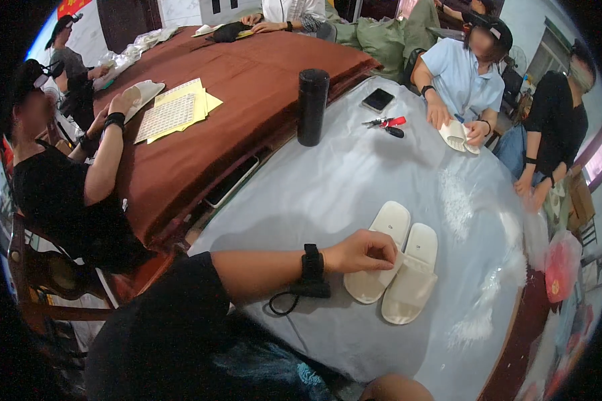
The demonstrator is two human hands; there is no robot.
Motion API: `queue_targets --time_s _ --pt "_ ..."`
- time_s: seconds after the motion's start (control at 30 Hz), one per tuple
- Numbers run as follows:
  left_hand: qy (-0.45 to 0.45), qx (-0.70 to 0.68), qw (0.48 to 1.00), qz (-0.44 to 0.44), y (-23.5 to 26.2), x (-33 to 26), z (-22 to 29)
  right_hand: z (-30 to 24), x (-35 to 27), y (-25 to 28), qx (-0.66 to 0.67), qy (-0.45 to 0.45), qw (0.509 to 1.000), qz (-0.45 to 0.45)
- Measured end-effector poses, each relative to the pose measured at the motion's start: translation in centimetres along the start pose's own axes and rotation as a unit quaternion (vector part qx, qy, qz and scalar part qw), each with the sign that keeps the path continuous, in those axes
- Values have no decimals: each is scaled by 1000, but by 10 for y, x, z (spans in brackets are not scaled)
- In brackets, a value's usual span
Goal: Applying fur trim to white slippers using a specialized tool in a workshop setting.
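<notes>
Hands, two. Left hand (364,252): fingers curled inward over the left slipper (390,219), at its strap; whether they grip anything, we cannot tell. Right hand: outside our view.

Slippers, one cream pair: left slipper and right slipper (408,301) side by side on the plastic-covered worktop (261,234).

Risks, in our judgement: a catching fingertip could crease the strap; smooth plastic could let either slipper skid; the black cord loop (270,306) could snag.

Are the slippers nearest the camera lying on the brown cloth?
No, the slippers lie on the pale sheet, while the brown cloth is farther off.
</notes>
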State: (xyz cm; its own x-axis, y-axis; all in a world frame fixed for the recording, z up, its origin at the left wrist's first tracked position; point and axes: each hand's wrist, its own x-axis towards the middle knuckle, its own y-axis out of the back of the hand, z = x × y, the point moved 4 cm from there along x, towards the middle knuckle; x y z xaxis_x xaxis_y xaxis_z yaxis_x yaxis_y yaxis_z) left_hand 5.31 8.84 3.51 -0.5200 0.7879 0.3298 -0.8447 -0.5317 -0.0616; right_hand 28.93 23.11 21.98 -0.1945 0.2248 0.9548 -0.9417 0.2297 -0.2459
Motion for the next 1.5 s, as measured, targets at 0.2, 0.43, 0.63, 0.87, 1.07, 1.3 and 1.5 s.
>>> queue_targets --time_s 0.2,0.43,0.63,0.87,1.07,1.3,1.5 --pt "15 15 1000 1 -4 1 -3 -7 -5 -11 23 5 999 25" --pt "-9 38 999 1 -1 2 -2 -5 -5 -15 60 6 997 58" --pt "-13 8 1000 -8 -1 4 -4 -7 -9 -17 100 10 992 74" --pt "-9 -6 1000 -3 -2 4 -6 -6 -9 -18 143 17 986 89" --pt "-11 -17 1000 -7 -2 3 -4 -6 -7 -18 181 21 978 104" --pt "-16 22 1000 3 -2 3 -2 -6 -6 -17 230 25 965 125" --pt "-4 -12 1000 1 -2 4 -6 -7 -9 -16 278 29 949 143"
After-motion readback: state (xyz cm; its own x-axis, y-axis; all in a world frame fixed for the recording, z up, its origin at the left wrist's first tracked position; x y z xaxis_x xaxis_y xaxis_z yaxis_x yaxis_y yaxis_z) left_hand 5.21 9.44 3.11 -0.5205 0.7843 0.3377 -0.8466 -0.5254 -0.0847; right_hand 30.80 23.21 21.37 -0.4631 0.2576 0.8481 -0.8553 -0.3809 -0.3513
